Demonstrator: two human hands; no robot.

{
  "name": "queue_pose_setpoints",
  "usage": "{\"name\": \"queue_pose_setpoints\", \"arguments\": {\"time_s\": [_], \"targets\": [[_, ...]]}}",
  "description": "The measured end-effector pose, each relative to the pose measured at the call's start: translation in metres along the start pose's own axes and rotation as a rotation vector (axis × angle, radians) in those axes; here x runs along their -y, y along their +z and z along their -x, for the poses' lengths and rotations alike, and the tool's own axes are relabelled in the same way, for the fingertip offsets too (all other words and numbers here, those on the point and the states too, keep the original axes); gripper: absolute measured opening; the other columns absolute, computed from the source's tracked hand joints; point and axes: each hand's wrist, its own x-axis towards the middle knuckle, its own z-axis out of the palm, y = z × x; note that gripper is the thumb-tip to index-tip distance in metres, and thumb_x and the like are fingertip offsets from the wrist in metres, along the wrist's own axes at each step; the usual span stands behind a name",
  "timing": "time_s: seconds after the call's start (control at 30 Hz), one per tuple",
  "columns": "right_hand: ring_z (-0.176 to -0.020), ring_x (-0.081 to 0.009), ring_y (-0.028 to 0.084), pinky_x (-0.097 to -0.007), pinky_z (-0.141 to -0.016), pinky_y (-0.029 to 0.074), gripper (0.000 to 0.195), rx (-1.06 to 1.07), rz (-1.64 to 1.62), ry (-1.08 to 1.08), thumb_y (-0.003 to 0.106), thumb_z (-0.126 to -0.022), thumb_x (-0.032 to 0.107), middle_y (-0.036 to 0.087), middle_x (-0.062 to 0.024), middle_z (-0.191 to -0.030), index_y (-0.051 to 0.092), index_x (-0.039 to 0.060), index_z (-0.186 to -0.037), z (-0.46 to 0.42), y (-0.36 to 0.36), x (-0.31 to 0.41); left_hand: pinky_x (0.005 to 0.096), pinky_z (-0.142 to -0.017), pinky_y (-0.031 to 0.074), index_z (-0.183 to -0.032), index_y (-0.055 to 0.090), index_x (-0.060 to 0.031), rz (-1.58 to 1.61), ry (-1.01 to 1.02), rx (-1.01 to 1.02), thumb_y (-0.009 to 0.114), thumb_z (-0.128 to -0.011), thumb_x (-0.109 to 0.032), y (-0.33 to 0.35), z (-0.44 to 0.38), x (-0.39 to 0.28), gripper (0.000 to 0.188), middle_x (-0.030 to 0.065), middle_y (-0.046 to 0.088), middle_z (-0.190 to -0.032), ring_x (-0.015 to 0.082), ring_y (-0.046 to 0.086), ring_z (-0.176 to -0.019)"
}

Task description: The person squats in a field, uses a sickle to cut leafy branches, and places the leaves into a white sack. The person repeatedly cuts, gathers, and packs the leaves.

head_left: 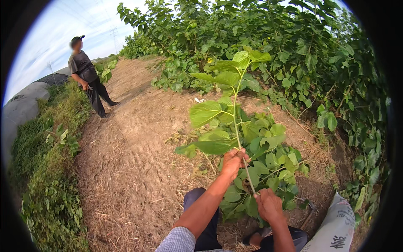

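Note:
A cut leafy branch [235, 123], probably mulberry, slants up and away from me with its leafy tip at the far end. My left hand [233, 163] grips its stem partway along, just below the lower large leaves. At the cut end, the fingers of my right hand [269, 205] pinch the bare stem. Beneath both hands lies a heap of leafy branches [280, 160] on the ground, partly hidden by the held branch and my forearms.
A white woven sack [333, 223] bearing writing stands at lower right, beside a hooked hand tool [310, 211], possibly a sickle. Dense leafy bushes [283, 47] line the right. Left of the dirt path [126, 151], a person [85, 69] stands holding leafy stems near a weedy bank [56, 157].

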Motion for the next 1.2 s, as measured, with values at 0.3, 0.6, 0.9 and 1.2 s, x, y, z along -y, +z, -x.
{"name": "queue_pose_setpoints", "arguments": {"time_s": [0.3, 0.6, 0.9, 1.2], "targets": [[-0.071, -0.0424, 0.059, -0.0510, -0.063, 0.046, 0.028, -0.017, 0.014, 0.007, 0.064, -0.087, 0.026, 0.059, -0.0215, -0.082, 0.054, 0.0004, -0.083, 0.006, 0.001, -0.003, 0.0299, -0.054, 0.053, -0.090, 0.061, -0.0021, 0.024, -0.041, 0.015, 0.061, -0.094, -0.019, 0.007, 0.003, 0.003, 0.017, 0.0086, 0.064, -0.077, 0.0173, 0.064, -0.068], [-0.074, -0.0407, 0.060, -0.0470, -0.064, 0.047, 0.029, -0.020, -0.063, 0.119, 0.066, -0.086, 0.024, 0.061, -0.0197, -0.076, 0.056, -0.0010, -0.075, 0.011, -0.001, -0.021, 0.0304, -0.057, 0.054, -0.092, 0.061, -0.0021, 0.027, -0.048, -0.027, 0.060, -0.095, -0.019, 0.005, 0.001, 0.007, 0.017, 0.0086, 0.064, -0.079, 0.0179, 0.063, -0.069], [-0.077, -0.0351, 0.062, -0.0397, -0.070, 0.048, 0.020, -0.382, -0.270, 0.038, 0.060, -0.091, 0.017, 0.065, -0.0195, -0.090, 0.065, -0.0015, -0.097, -0.002, -0.034, -0.042, 0.0296, -0.065, 0.051, -0.106, 0.061, -0.0035, 0.056, -0.015, 0.017, 0.061, -0.094, -0.025, -0.001, 0.004, 0.022, 0.024, 0.0066, 0.064, -0.090, 0.0158, 0.061, -0.078], [-0.060, -0.0161, 0.050, -0.0310, -0.061, 0.045, 0.022, -0.532, -0.507, 0.205, 0.059, -0.095, 0.021, 0.056, -0.0122, -0.066, 0.063, -0.0006, -0.100, -0.020, -0.039, -0.043, 0.0270, -0.070, 0.046, -0.120, 0.052, -0.0096, -0.190, -0.021, 0.175, 0.056, -0.096, -0.031, -0.007, 0.007, 0.041, 0.032, 0.0036, 0.060, -0.096, 0.0134, 0.058, -0.088]]}}
